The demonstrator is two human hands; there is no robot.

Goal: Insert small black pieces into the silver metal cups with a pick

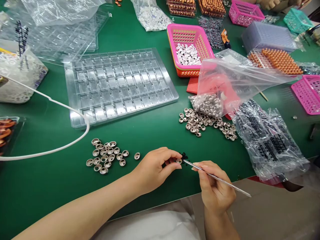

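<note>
Between thumb and fingers, my left hand (156, 168) pinches a small silver metal cup (179, 161). My right hand (216, 186) grips thin metal tweezers (220, 179) like a pen, their tip at the cup's edge. Small black pieces (184, 156) lie on the green table just behind the tip. To the left of my left hand, several silver cups with dark holes (110, 150) are spread out, and a single cup (137, 155) lies nearest to it. Another group of silver cups (197, 121) sits behind my hands, beside an open clear bag of cups (208, 105).
A clear compartment tray (125, 83) lies at the back left, with a white cable (62, 146) near its corner. A pink basket (172, 43) holds white pieces. Bags with black parts (272, 143) lie at the right. A person's hand (267, 3) shows at the top right.
</note>
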